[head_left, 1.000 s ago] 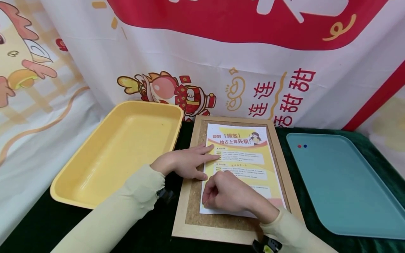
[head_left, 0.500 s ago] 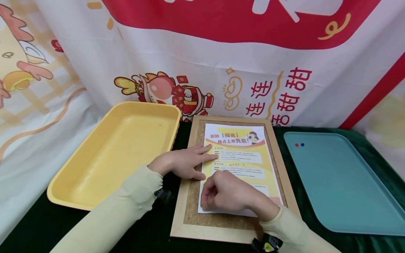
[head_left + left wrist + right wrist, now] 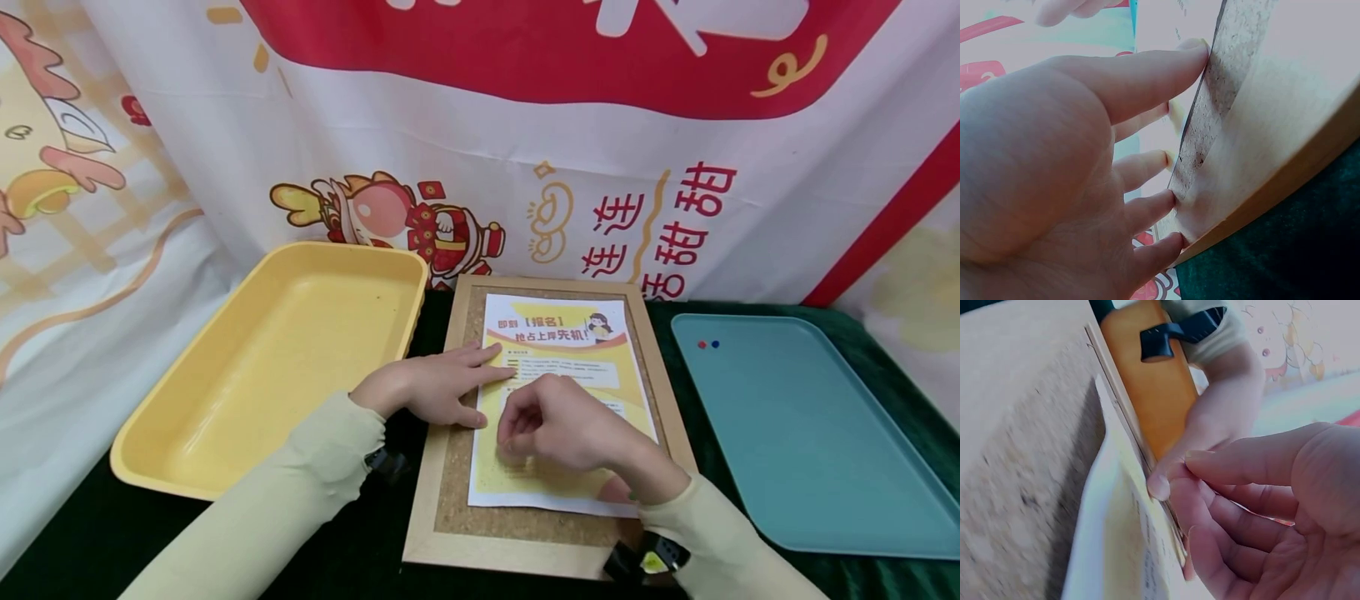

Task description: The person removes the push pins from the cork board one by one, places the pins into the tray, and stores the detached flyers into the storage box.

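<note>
A yellow-and-white printed sheet (image 3: 555, 492) lies on a wood-framed cork board (image 3: 457, 517). My left hand (image 3: 442, 385) rests with spread fingers on the sheet's left edge; the left wrist view shows its thumb and fingertips against the paper and board. Over the sheet's lower half is my right hand (image 3: 558, 425), its fingers curled and blurred. In the right wrist view its thumb (image 3: 1241, 456) meets the index finger, and nothing shows between them. There, the paper's bottom edge (image 3: 1088, 500) stands slightly off the cork. Next to the right wrist is a tiny green spot (image 3: 632, 496).
A yellow tray (image 3: 150, 450) stands left of the board. On the right lies a blue-green tray (image 3: 825, 433) with one red dot (image 3: 701, 344) and one blue dot (image 3: 715, 344), perhaps pin heads. Dark green cloth (image 3: 345, 550) covers the table, and a printed banner (image 3: 450, 125) hangs behind.
My right hand has moved up and to the right from the sheet's lower-left corner, uncovering that corner. The left hand stays on the left edge. The view has shifted slightly.
</note>
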The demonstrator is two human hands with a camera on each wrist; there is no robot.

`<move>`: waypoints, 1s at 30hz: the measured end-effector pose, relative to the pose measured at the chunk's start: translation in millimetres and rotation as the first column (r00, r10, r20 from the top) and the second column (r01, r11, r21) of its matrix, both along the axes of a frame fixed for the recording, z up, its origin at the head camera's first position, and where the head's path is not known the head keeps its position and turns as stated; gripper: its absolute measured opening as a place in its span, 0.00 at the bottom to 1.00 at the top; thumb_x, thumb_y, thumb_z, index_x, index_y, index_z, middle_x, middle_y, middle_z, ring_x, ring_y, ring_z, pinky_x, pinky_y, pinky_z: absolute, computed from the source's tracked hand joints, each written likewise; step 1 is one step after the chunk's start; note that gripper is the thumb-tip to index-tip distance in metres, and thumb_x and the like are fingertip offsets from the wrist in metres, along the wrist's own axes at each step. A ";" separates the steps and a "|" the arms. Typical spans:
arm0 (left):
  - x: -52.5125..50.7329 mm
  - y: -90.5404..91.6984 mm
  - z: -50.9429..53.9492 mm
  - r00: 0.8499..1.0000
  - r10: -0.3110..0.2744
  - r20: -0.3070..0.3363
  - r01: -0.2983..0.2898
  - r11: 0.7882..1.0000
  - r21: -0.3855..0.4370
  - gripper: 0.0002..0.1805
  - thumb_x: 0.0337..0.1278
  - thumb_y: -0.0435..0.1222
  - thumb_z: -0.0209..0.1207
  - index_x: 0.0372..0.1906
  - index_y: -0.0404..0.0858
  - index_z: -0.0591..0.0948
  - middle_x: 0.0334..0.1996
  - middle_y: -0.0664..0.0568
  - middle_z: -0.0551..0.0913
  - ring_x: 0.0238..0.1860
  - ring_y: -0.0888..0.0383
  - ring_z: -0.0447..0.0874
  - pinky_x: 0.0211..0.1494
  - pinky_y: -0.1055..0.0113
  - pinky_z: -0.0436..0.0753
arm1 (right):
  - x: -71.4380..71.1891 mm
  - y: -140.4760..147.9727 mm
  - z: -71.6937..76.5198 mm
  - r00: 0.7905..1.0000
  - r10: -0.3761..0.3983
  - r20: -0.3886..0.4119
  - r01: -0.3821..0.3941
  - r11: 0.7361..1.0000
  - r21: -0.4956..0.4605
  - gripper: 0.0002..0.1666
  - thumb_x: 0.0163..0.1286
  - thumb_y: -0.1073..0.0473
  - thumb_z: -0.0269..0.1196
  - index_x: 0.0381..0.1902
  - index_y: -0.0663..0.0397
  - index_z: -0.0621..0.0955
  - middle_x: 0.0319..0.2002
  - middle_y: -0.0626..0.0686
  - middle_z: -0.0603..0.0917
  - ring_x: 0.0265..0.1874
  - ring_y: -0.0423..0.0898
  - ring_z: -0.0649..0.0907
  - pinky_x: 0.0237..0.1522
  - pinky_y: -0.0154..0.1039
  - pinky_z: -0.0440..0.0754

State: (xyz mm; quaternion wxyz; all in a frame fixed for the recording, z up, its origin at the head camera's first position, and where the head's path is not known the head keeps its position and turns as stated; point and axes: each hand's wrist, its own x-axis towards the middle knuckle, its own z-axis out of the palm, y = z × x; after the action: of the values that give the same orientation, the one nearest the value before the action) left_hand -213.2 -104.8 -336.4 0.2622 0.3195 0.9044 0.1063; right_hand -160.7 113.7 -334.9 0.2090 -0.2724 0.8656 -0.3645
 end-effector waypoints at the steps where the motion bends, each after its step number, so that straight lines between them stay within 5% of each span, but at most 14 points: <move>1: 0.0 0.0 -0.1 1.000 0.002 0.001 -0.002 1.000 -0.005 0.41 0.76 0.50 0.61 0.86 0.55 0.58 0.89 0.49 0.41 0.89 0.44 0.34 0.89 0.44 0.48 | -1.2 1.5 0.6 1.000 -0.009 -0.004 0.009 1.000 -0.003 0.10 0.67 0.66 0.72 0.27 0.46 0.88 0.25 0.42 0.87 0.27 0.39 0.82 0.35 0.33 0.80; 13: 0.4 1.5 0.1 1.000 0.013 0.008 -0.013 1.000 -0.011 0.42 0.74 0.50 0.63 0.86 0.55 0.58 0.89 0.50 0.42 0.89 0.45 0.34 0.89 0.44 0.49 | -14.9 22.8 12.7 0.989 -0.149 -0.026 0.149 0.989 -0.008 0.02 0.67 0.65 0.73 0.37 0.53 0.90 0.32 0.47 0.88 0.32 0.44 0.83 0.43 0.40 0.81; 30: 3.0 3.3 0.0 1.000 0.005 0.002 -0.004 0.999 -0.034 0.45 0.72 0.50 0.65 0.86 0.56 0.57 0.89 0.51 0.41 0.89 0.46 0.33 0.89 0.44 0.48 | -36.8 69.4 21.4 0.918 -0.392 -0.066 0.391 0.920 -0.017 0.05 0.73 0.60 0.69 0.43 0.53 0.90 0.42 0.55 0.87 0.40 0.52 0.83 0.44 0.43 0.83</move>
State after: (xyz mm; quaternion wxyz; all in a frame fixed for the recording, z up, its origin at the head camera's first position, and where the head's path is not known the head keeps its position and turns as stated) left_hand -210.2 -101.5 -336.4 0.2684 0.3128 0.9064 0.0919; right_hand -197.5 183.1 -313.4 0.1019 -0.1065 0.9084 -0.3912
